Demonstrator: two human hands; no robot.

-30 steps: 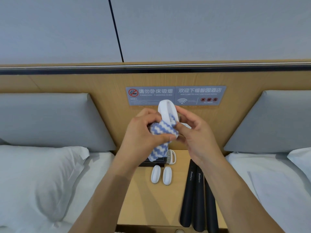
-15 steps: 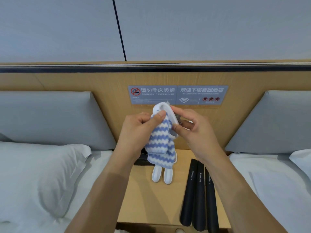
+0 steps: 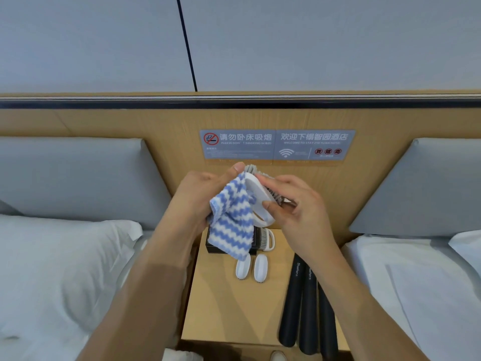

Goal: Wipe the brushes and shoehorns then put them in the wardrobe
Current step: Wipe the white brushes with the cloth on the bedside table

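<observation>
Both hands are raised in front of the wooden headboard panel [image 3: 161,142], above the counter [image 3: 229,308] that stands between two beds. The right hand [image 3: 294,204] is curled around a white brush [image 3: 257,194], fingers and thumb pinching its long edges; the brush is tilted, its smooth white back turned toward the left hand and its grey bristles facing away toward the panel. The left hand [image 3: 200,196] is closed on a blue-and-white zigzag cloth [image 3: 233,220], thumb raised at the top end of the brush, with the cloth pressed against the brush's back and its loose lower part hanging down.

On the counter, behind the hanging cloth, sits a black box [image 3: 216,246]; the cloth hides most of it, so whether it holds anything cannot be told. Just right of the box another white brush with a loop handle [image 3: 268,239] lies on its side. In front of these, two small white oval brushes [image 3: 251,267] lie side by side, nearly touching, bristles down. Along the right part of the counter three long black shoehorns [image 3: 304,308] lie close together lengthwise, two showing the word "Shoehorn", their near ends at the counter's front edge.

A grey sign [image 3: 277,144] with a no-smoking symbol and a wifi symbol is fixed to the panel above the hands. A white pillow [image 3: 52,269] lies on the left bed and white bedding [image 3: 416,282] covers the right one, each below a grey padded headboard cushion [image 3: 73,178]
</observation>
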